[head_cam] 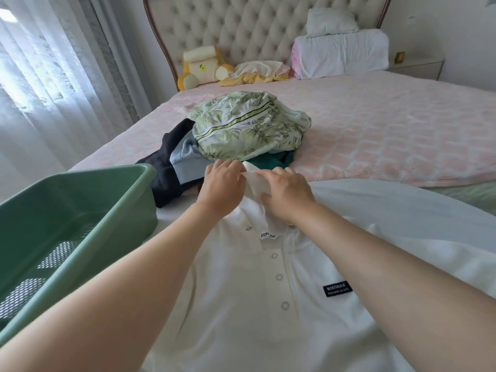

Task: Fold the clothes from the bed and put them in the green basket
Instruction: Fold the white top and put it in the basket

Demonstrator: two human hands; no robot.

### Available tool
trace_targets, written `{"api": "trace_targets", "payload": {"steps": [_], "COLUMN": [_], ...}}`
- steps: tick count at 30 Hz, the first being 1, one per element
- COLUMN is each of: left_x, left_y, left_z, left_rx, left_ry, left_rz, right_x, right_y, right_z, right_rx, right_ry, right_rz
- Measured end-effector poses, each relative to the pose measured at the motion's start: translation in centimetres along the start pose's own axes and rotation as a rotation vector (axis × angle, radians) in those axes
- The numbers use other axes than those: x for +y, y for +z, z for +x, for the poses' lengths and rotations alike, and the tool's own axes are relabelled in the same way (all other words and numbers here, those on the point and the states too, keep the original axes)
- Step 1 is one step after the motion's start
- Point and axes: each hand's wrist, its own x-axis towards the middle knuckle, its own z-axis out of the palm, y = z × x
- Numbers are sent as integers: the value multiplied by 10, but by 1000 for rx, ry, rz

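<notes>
While the white polo shirt lies button-side up on the bed before me, my left hand and right hand each close a narrow grip on its collar. Beside my left arm sits the green basket; the unfolded pile lies just beyond my hands.

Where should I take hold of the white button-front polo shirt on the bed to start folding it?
Likely the shoulders either side of the collar, pinched from above. The white button-front polo shirt lies flat, buttons up, collar farthest from the person, so that far edge lifts and carries the whole front. The left hand and right hand pinch the collar now.
</notes>
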Motion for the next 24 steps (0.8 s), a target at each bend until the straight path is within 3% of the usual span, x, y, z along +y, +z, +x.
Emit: {"api": "trace_targets", "payload": {"steps": [4, 6, 12, 18, 21, 24], "left_x": [14, 18, 22, 42, 56, 74], "left_y": [-35, -52, -93, -132, -143, -149], "left_z": [-18, -32, -72, -105, -124, -145], "left_rx": [-58, -57, -344, -425, -636, -973], "left_ry": [68, 108, 59, 47, 83, 98], "left_rz": [-203, -246, -231, -193, -224, -310], "right_x": [-10, -16, -35, -57, -62, -65], "right_y": [-21, -34, -82, -113, -125, -134], "right_z": [-11, -22, -68, -106, -129, -150], "right_rx": [164, 154, -133, -399, -581, -875], "right_ry": [-50, -63, -52, -38, 27, 127], "right_rz": [3, 47, 82, 61, 49, -2]}}
